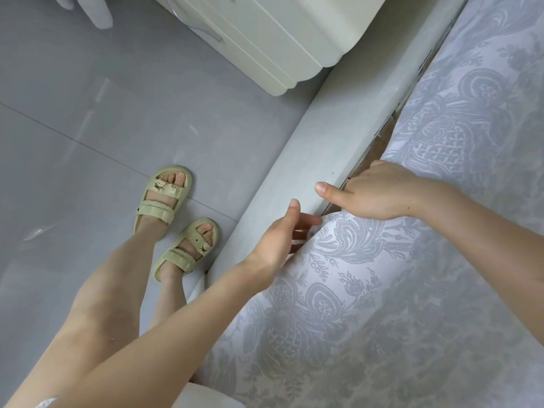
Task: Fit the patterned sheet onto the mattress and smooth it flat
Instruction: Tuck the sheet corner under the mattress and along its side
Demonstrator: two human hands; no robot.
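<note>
Patterned sheet spans 1 to 6 o'clock, draped over the bed top. Right hand is at centre with thumb splayed and fingers buried in the gap beside the bed frame. It's probably stuffing the edge down, but I can't tell its grip. Left hand at 7 o'clock has straight fingers gripping nothing and touches the sheet edge, likely steadying it.

sheet: woven patterned cloth, matt | floor: glossy tile | sandals: matt rubbery
</note>
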